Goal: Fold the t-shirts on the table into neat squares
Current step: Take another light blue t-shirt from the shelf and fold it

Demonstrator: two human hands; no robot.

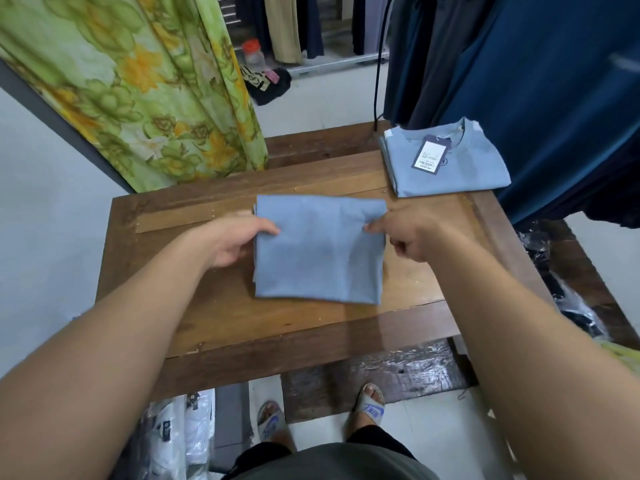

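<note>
A light blue t-shirt (320, 249), folded into a rough square, lies flat in the middle of the wooden table (214, 306). My left hand (239, 239) holds its left edge, thumb on top and fingers tucked under the cloth. At the right edge my right hand (407, 233) pinches the fabric with its fingertips, the other fingers curled. A second light blue t-shirt (457, 168), folded with its collar up and a white price tag on it, sits at the table's far right corner.
A green flowered curtain (145, 84) hangs at the far left. Dark blue garments (536, 81) hang on a rack at the right, over the table's corner. Packaged clothes in plastic (180, 431) lie on the floor below the near edge.
</note>
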